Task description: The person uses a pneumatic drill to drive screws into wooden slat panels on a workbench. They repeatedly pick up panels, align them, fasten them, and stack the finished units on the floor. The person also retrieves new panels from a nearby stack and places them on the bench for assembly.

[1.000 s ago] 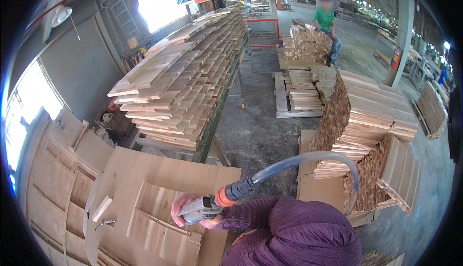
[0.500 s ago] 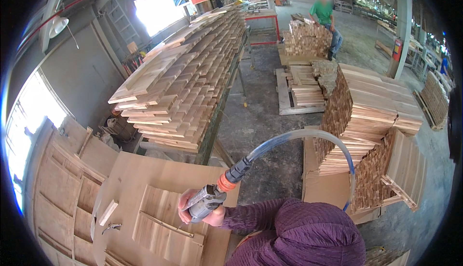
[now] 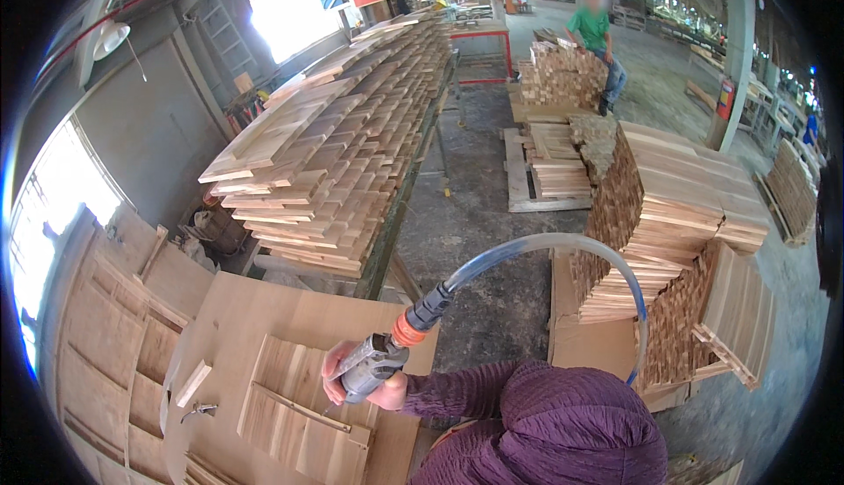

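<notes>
My right hand (image 3: 384,386), in a purple knitted sleeve, comes in from the lower right. Its fingers wrap round a grey pneumatic tool (image 3: 376,366) with an orange and black coupling. A clear hose (image 3: 563,242) arches from the coupling over to the right. The tool's thin tip points down toward a wooden panel (image 3: 299,437); whether it touches the wood I cannot tell. Across the panel lies a narrow wooden strip (image 3: 294,406). Underneath is a broad tan board (image 3: 224,327) forming the work surface. My left hand does not show.
A small wood block (image 3: 193,383) and a metal fitting (image 3: 200,411) lie left of the panel. Long boards (image 3: 343,142) are piled on a rack ahead. Wood stacks (image 3: 677,186) stand at the right. A person in green (image 3: 591,28) is by a far stack.
My right hand and the tool have shifted very slightly left in the picture, still over the panel. The surroundings have also moved a little, as the view itself has turned slightly.
</notes>
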{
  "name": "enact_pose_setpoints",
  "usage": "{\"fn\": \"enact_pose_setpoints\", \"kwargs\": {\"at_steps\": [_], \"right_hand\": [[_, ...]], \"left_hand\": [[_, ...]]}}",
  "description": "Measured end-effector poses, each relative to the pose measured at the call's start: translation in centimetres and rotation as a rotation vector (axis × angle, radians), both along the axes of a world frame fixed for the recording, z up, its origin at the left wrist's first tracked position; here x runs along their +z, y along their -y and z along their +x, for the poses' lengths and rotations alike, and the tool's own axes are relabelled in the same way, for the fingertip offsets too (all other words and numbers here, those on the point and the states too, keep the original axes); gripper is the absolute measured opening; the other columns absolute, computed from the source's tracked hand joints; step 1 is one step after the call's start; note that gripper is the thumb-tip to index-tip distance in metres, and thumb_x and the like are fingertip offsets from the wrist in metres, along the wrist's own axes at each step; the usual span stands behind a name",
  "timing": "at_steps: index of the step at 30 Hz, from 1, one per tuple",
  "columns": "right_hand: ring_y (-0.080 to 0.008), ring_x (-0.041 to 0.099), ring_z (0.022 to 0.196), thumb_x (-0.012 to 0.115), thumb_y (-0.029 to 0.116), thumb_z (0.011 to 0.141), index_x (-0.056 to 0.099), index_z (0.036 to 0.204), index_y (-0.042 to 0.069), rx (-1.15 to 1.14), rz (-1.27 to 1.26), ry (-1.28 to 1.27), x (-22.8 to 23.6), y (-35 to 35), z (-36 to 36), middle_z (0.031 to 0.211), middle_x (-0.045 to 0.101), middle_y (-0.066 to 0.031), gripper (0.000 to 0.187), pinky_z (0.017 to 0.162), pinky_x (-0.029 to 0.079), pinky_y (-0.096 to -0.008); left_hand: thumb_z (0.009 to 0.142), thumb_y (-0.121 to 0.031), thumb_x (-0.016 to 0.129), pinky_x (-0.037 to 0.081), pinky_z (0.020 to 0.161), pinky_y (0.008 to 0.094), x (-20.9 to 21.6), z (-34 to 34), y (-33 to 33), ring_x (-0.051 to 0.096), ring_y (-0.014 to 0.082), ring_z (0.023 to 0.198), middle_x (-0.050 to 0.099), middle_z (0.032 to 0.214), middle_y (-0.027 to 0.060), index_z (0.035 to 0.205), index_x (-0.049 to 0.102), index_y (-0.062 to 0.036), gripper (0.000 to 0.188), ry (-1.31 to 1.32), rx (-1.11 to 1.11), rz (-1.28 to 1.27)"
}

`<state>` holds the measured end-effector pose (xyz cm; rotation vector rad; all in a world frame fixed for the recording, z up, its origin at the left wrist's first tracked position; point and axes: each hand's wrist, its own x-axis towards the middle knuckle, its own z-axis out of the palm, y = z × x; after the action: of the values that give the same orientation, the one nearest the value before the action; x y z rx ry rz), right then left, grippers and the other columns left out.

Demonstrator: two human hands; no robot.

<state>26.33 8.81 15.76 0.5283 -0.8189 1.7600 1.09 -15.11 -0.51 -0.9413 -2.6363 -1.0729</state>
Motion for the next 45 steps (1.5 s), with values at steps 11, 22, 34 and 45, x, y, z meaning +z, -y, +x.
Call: {"fn": "enact_pose_setpoints", "kwargs": {"at_steps": [11, 22, 34, 45], "right_hand": [[-0.0150, 0.051, 0.063, 0.060, 0.070, 0.058, 0.047, 0.097, -0.001, -0.018, 0.015, 0.127, -0.2, -0.4, -2.1, 0.070, 0.052, -0.0069, 0.083, 0.057, 0.042, -0.0285], [-0.0214, 0.051, 0.060, 0.048, 0.083, 0.054, 0.044, 0.099, 0.002, -0.103, 0.230, 0.040, 0.0, -3.6, -10.0, 0.070, 0.054, -0.0110, 0.093, 0.055, 0.043, -0.0345], [-0.0185, 0.049, 0.056, 0.050, 0.081, 0.057, 0.044, 0.098, 0.002, -0.009, 0.280, 0.138, -0.9, -4.3, -17.0, 0.065, 0.051, -0.0075, 0.089, 0.056, 0.041, -0.0334], [-0.0200, 0.050, 0.057, 0.051, 0.080, 0.055, 0.046, 0.095, 0.001, 0.053, 0.203, 0.243, -3.9, -5.2, -20.8, 0.065, 0.051, -0.0083, 0.089, 0.056, 0.042, -0.0334]], "left_hand": [[0.071, -0.034, 0.069, 0.044, 0.084, 0.0366, 1.5, 0.5, 0.1, 0.057, 0.0301, 0.090, 0.061, 0.101, 0.0142, 0.097, 0.063, -0.0068, 0.038, 0.244, -0.056, 0.293], [0.078, -0.010, 0.060, 0.050, 0.065, 0.0290, 2.5, -2.1, -11.4, 0.059, 0.0172, 0.071, 0.061, 0.082, 0.0104, 0.091, 0.058, 0.0034, 0.019, 0.903, -0.201, 0.695], [0.084, -0.004, 0.052, 0.054, 0.063, 0.0284, 2.8, -3.8, -15.2, 0.064, 0.0202, 0.071, 0.063, 0.082, 0.0157, 0.097, 0.054, 0.0072, 0.018, 1.022, -0.109, 0.811], [0.082, -0.002, 0.052, 0.054, 0.065, 0.0265, 1.1, -4.8, -16.7, 0.064, 0.0186, 0.070, 0.062, 0.081, 0.0148, 0.096, 0.054, 0.0089, 0.017, 1.025, -0.071, 0.790]]}}
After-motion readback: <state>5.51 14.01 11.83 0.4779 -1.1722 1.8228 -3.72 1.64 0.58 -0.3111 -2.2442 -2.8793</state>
